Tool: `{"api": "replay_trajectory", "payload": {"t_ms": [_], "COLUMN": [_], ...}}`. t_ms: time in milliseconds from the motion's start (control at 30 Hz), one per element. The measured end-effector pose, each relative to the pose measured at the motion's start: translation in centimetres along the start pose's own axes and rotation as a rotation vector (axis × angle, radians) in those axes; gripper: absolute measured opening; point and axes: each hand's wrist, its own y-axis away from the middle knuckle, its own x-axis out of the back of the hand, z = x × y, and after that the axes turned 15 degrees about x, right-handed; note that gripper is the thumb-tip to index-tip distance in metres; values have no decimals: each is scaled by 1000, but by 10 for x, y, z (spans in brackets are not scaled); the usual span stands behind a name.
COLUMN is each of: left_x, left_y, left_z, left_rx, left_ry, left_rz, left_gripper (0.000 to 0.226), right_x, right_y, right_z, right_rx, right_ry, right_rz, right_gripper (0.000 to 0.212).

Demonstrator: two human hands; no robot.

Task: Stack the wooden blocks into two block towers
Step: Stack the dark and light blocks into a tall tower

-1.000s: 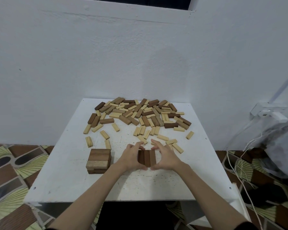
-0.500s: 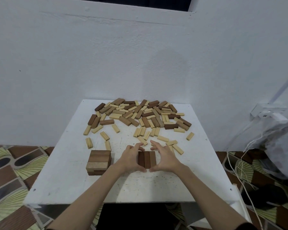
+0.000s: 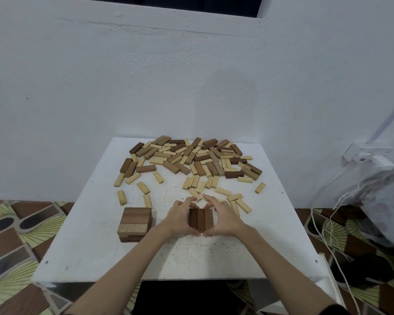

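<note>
Head view, one moment, listed as found. White table [image 3: 82,253] against a white wall [image 3: 146,87]. Near-left of table: short block tower [image 3: 135,224], a few layers high, layers crossed, top layer of mid-brown blocks. Near-centre, just right of that tower: three dark blocks [image 3: 197,219] side by side, long edges touching, lying flat as a single layer. Left hand [image 3: 180,218] curled against the left side of that layer, fingertips over its far end, thumb at the near end; right hand [image 3: 222,218] mirrored on the right side; both pressing inward and gripping the trio between them. Far half of table: loose pile of blocks [image 3: 191,158], dark and pale mixed, with pale strays [image 3: 143,187] scattered toward the near side, some just beyond the fingers. Off-table right: white cables [image 3: 323,235] on a patterned tile floor [image 3: 14,235], plus a wall socket [image 3: 366,155]. Step judged in hand: squaring up the base layer of the second tower. Progress judged early: one low tower, one bare base, most stock unused. Next move judged to call for: releasing without nudging the trio, fetching three more from the pile, laying them crosswise on top, edges flush. Risk: gaps or skew in this base carrying upward.
</note>
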Motion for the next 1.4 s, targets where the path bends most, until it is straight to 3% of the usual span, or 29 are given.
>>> {"api": "replay_trajectory", "payload": {"t_ms": [533, 1033, 1400], "left_x": [8, 63, 109], "left_y": [4, 25, 49], "left_z": [5, 6, -22], "left_rx": [-29, -107, -61], "left_ry": [58, 5, -11], "left_rz": [20, 63, 100], "left_gripper": [101, 104, 103], "right_x": [8, 14, -6], "right_y": [4, -10, -32], "right_z": [-6, -45, -93], "right_rx": [47, 163, 250], "right_ry": [-65, -56, -26], "right_rz": [54, 96, 100], "right_gripper": [106, 109, 107]}}
